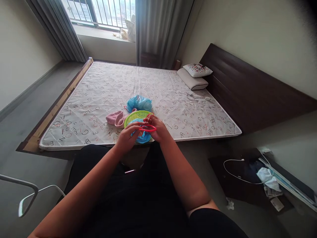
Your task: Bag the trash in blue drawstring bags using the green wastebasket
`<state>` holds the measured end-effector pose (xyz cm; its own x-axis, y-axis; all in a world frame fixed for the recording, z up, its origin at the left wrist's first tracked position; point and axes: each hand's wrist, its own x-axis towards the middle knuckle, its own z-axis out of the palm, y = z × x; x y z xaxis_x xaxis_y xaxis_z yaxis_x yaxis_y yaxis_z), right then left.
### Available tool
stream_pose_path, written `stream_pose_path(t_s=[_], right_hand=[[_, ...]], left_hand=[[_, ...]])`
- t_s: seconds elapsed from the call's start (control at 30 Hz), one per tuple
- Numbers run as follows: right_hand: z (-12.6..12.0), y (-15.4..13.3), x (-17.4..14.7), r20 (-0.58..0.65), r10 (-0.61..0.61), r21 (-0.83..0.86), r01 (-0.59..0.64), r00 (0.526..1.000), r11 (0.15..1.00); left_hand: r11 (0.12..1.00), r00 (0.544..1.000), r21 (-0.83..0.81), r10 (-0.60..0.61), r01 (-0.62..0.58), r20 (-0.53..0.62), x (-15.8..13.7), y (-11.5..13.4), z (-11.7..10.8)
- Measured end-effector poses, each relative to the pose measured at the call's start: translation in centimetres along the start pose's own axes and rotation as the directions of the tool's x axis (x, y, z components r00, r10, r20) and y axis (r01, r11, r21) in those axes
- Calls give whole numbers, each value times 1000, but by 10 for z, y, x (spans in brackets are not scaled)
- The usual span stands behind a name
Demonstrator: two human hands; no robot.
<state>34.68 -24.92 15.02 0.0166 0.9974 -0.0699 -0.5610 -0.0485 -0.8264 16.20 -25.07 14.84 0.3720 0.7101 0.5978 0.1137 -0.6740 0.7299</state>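
Note:
Between my left hand (129, 135) and my right hand (159, 128) is a thin red cord loop (148, 128). The fingers of both hands are pinched on it. Just beneath and beyond them sits a green plastic basket (131, 116) on the near edge of the mattress. A crumpled blue plastic bag (143, 137) lies in and over the front of the basket, partly hidden by my hands. Pink fuzzy cloth items (115, 118) rest to the basket's left. Behind it stands a blue plastic bag (139, 103) with unclear contents.
The bare mattress (114, 82) fills the bed frame. Two pillows (197, 70) are stacked by the dark headboard (237, 79). A dark bedside surface (247, 185) at right carries a white cable and cloth. At lower left is a metal tube frame (32, 190).

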Motion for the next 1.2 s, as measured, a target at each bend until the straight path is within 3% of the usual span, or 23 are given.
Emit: stream_pose_path(t_s=[0.1, 0.2, 0.3, 0.37, 0.43, 0.53, 0.6, 0.67, 0.8, 0.9, 0.97, 1.07, 1.13, 1.2], right_hand=[[-12, -1, 6, -141, 14, 73, -4, 990, 997], [-31, -9, 11, -333, 49, 191, 17, 942, 981], [-50, -17, 10, -471, 0, 191, 102, 882, 976], [-58, -21, 7, -492, -59, 138, 145, 868, 980], [-60, -26, 2, -428, -122, 58, 162, 896, 985], [-53, -32, -5, -216, -208, -122, 185, 954, 975], [-44, -31, -7, -36, -225, -289, 206, 974, 935], [-33, -21, -6, 149, -170, -497, 223, 974, 839], [-18, 10, 7, 397, 90, -812, 304, 914, 498], [-11, 8, 26, 487, 199, -835, 387, 850, 390], [-6, -16, 44, 467, 120, -830, 387, 876, 400], [8, -74, 83, 365, -45, -844, 351, 930, 405], [21, -116, 114, 239, -252, -819, 334, 938, 467], [32, -152, 146, 160, -415, -775, 374, 896, 509]], left_hand=[[970, 952, -127, -229, 206, -204, -5, -7, 0], [857, 799, -336, -497, 391, -338, -12, -29, -2], [705, 660, -512, -684, 490, -311, -21, -51, -5], [622, 607, -598, -749, 506, -266, -25, -61, -6], [571, 581, -644, -780, 509, -232, -27, -64, -8], [587, 589, -591, -778, 553, -221, -22, -61, -12], [660, 655, -469, -728, 587, -204, -16, -53, -13], [746, 749, -343, -645, 571, -155, -8, -43, -13], [878, 887, -169, -459, 447, -41, 3, -24, -10], [938, 937, 17, -343, 345, -70, -4, -28, -12], [931, 932, 111, -329, 347, -153, -17, -44, -13], [873, 873, 151, -421, 464, -247, -44, -82, -12], [806, 804, 122, -542, 580, -243, -62, -108, -9], [713, 704, 42, -678, 699, -212, -76, -130, -5]])
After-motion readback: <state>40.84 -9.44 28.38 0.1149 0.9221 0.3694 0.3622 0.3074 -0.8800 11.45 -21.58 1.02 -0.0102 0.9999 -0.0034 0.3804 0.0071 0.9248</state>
